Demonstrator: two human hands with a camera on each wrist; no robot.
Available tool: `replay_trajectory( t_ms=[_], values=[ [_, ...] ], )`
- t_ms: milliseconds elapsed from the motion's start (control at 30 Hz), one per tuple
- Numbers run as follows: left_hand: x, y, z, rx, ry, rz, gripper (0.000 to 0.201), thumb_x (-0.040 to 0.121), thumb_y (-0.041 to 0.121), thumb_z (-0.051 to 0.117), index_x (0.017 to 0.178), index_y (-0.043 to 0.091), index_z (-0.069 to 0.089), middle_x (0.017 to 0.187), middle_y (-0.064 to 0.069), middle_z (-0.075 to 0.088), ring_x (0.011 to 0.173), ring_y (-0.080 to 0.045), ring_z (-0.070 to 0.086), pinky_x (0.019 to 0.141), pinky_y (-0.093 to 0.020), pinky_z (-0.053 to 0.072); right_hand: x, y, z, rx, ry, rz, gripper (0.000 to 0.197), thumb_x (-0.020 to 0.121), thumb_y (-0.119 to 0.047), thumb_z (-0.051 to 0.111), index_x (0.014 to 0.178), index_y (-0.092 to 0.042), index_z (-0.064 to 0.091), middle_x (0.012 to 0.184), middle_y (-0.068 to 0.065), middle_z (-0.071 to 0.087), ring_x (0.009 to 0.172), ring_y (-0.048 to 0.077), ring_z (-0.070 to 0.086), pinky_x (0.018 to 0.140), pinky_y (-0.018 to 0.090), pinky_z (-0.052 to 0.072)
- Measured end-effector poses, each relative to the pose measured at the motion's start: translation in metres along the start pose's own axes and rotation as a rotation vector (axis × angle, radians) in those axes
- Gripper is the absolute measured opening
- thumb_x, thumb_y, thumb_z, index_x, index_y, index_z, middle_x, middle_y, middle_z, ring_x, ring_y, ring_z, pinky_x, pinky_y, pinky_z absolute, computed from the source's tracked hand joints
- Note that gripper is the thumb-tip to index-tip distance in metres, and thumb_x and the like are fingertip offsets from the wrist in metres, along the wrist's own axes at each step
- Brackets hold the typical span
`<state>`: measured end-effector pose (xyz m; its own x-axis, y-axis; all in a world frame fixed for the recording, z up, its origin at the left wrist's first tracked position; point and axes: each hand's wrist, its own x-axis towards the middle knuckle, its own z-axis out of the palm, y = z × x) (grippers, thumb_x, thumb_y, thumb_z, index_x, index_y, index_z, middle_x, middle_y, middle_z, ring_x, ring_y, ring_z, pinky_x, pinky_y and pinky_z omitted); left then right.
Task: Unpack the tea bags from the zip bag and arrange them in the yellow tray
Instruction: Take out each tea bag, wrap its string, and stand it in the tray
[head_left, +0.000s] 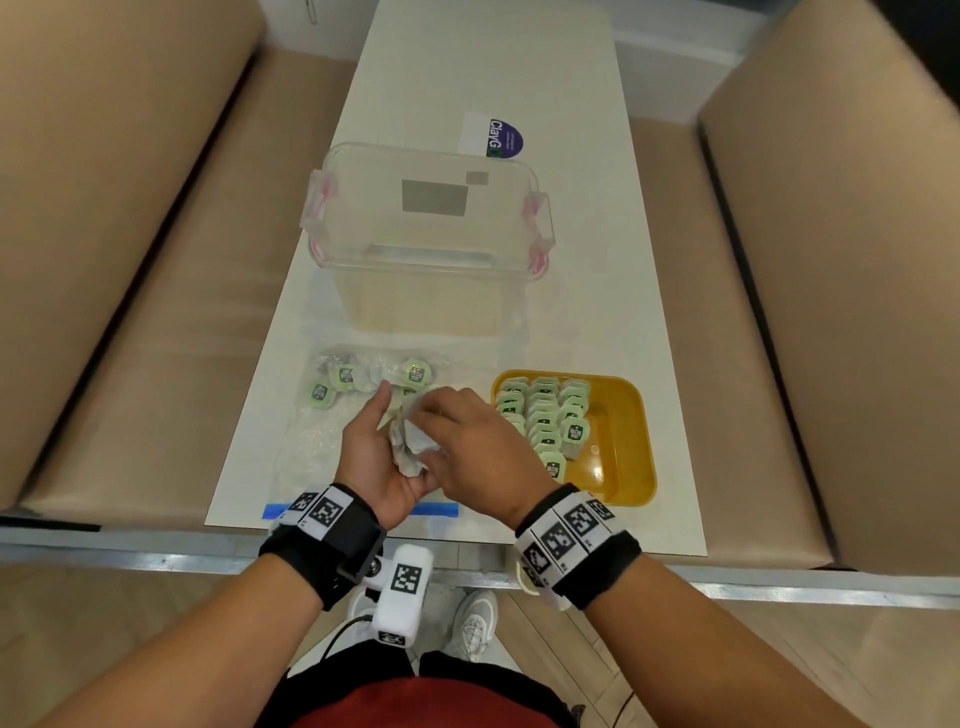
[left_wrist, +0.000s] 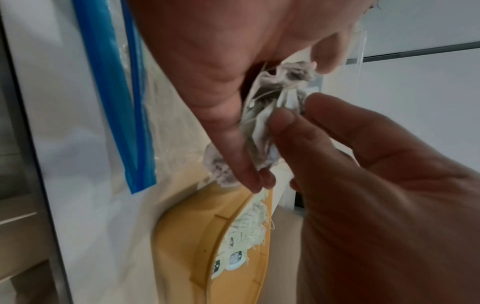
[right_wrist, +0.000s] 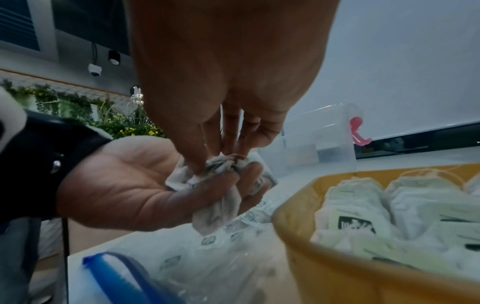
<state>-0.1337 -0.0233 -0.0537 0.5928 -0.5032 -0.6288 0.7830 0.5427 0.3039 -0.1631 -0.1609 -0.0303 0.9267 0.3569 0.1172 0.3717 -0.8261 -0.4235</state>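
Observation:
Both hands meet over the table's front edge on a crumpled bunch of tea bags (head_left: 410, 447) (left_wrist: 262, 123) (right_wrist: 221, 185). My left hand (head_left: 382, 441) (left_wrist: 337, 164) (right_wrist: 124, 181) cups it from below, palm up, fingers curled round it. My right hand (head_left: 447, 423) (left_wrist: 221, 72) (right_wrist: 228, 102) pinches its top with the fingertips. The clear zip bag (head_left: 322, 441) (right_wrist: 207, 267), with a blue zip strip (left_wrist: 122, 102), lies flat under the hands; several green-tagged tea bags (head_left: 363, 376) sit at its far end. The yellow tray (head_left: 631, 415) (left_wrist: 187, 236) (right_wrist: 337, 267) to the right holds rows of tea bags.
A clear plastic box (head_left: 426, 223) with pink latches stands behind the zip bag. A white and purple card (head_left: 493, 137) lies further back. Beige sofas (head_left: 130, 260) flank the narrow white table (head_left: 597, 312) on both sides.

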Motion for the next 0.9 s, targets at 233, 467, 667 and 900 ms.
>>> replay_trajectory(
  t_ms=[233, 467, 667, 900],
  values=[
    [0.006, -0.002, 0.001, 0.02, 0.046, 0.022, 0.046, 0.101, 0.047, 0.042, 0.105, 0.014, 0.073, 0.094, -0.005, 0.071, 0.077, -0.018, 0.07, 0.061, -0.028, 0.057, 0.002, -0.005, 0.007, -0.068, 0.086, -0.017, 0.008, 0.082, -0.007, 0.062, 0.084, -0.002, 0.068, 0.094, 0.014, 0.061, 0.079, 0.031, 0.054, 0.063, 0.042, 0.049],
    [0.007, 0.0, -0.001, -0.026, 0.02, 0.008, 0.05, 0.1, 0.047, 0.046, 0.089, 0.013, 0.08, 0.088, -0.004, 0.073, 0.073, -0.016, 0.072, 0.058, -0.025, 0.058, 0.002, -0.012, -0.005, -0.095, 0.132, -0.02, 0.012, 0.086, -0.015, 0.056, 0.087, -0.007, 0.066, 0.085, 0.009, 0.06, 0.061, 0.028, 0.052, 0.051, 0.036, 0.04],
    [0.006, 0.0, -0.002, -0.041, 0.058, -0.016, 0.06, 0.092, 0.045, 0.058, 0.136, 0.004, 0.058, 0.121, -0.011, 0.06, 0.093, -0.02, 0.067, 0.067, -0.029, 0.058, 0.001, -0.014, -0.003, 0.046, 0.061, 0.031, 0.016, 0.086, -0.011, 0.05, 0.087, -0.003, 0.064, 0.087, 0.013, 0.057, 0.062, 0.033, 0.055, 0.052, 0.043, 0.048],
    [0.009, -0.001, -0.001, -0.039, 0.041, 0.03, 0.037, 0.097, 0.04, 0.055, 0.108, 0.007, 0.067, 0.092, -0.01, 0.072, 0.076, -0.02, 0.072, 0.057, -0.03, 0.06, 0.003, -0.013, -0.016, 0.323, 0.146, 0.264, 0.012, 0.088, -0.012, 0.063, 0.094, -0.01, 0.073, 0.093, 0.003, 0.058, 0.079, 0.019, 0.059, 0.069, 0.037, 0.05]
  ],
)
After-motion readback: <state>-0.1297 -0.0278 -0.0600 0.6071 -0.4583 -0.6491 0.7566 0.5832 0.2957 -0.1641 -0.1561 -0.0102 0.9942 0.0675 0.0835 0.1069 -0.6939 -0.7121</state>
